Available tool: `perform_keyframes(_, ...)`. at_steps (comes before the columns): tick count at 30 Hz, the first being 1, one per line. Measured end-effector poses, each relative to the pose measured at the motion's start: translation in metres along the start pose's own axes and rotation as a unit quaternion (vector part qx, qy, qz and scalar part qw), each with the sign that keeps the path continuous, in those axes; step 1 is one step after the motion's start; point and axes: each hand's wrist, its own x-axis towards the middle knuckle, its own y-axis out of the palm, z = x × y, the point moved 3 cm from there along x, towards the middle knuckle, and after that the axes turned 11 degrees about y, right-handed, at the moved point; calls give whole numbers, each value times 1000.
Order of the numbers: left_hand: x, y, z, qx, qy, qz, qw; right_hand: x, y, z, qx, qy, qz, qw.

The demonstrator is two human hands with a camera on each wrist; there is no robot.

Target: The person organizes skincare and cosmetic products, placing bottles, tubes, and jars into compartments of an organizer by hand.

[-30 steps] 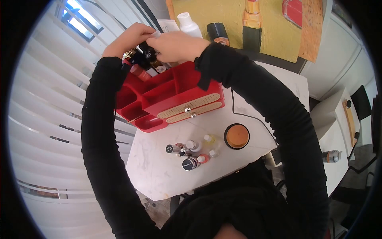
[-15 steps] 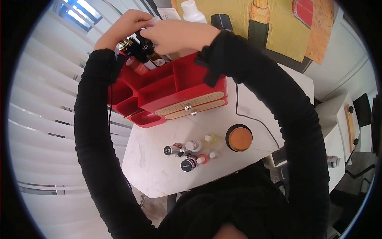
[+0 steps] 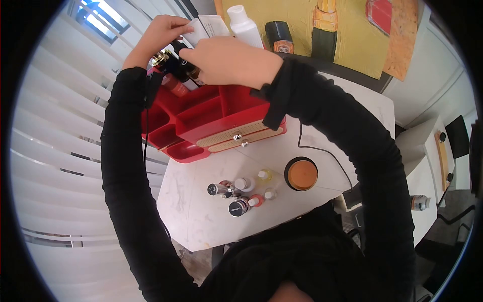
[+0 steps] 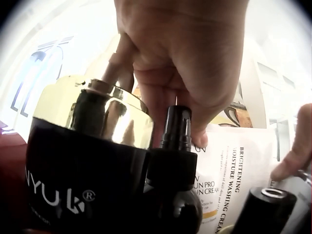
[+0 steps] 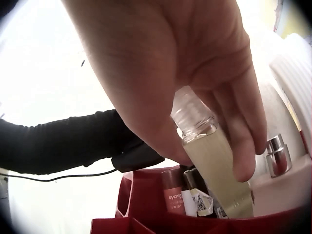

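Observation:
At the back of the red organizer [image 3: 201, 133], my left hand [image 3: 162, 38] pinches the top of a white tube [image 3: 197, 33]. In the left wrist view a fingertip lies on that tube, beside a black spray bottle [image 4: 174, 170] and a large black bottle with a gold top [image 4: 87, 165]. My right hand [image 3: 239, 61] is just to the right, over the organizer's rear section. The right wrist view shows its fingers around a clear glass bottle [image 5: 212, 165] of pale yellow liquid, which leans inside the organizer. Another white tube [image 4: 248, 165] stands close by.
A white bottle [image 3: 244, 26] stands behind the organizer. Several small bottles, among them a black-capped one [image 3: 239, 206], stand on the white table [image 3: 186, 221] in front. A round orange-topped container [image 3: 302, 174] is to their right, with a black cable [image 3: 329, 152] running past it.
My right hand has drawn apart from the left, to the right and slightly toward me. The white tube at the left fingertips shows more now. The bottles in front stay put.

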Motion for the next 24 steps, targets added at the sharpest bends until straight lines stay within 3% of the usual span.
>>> perform_keyframes(5,-4,-9,-12,23,-10,9,1000,2,-5,5,-22,5,21,1000)
perform_keyframes(11,-18,-26,-43,174,95,-3,980,-2,-11,12,-13,-1,-2,1000)
perform_keyframes(14,-24,-25,-59,209,117,-37,970,11,-12,7,-11,27,55,998)
perform_keyframes(21,-26,-20,-56,170,150,-60,972,29,-12,4,-77,-1,56,996)
perform_keyframes(22,-28,-18,-55,170,149,-61,972,32,-8,4,-88,2,85,992)
perform_keyframes(24,-30,-12,-49,176,99,-29,979,32,-2,2,-101,5,116,988)
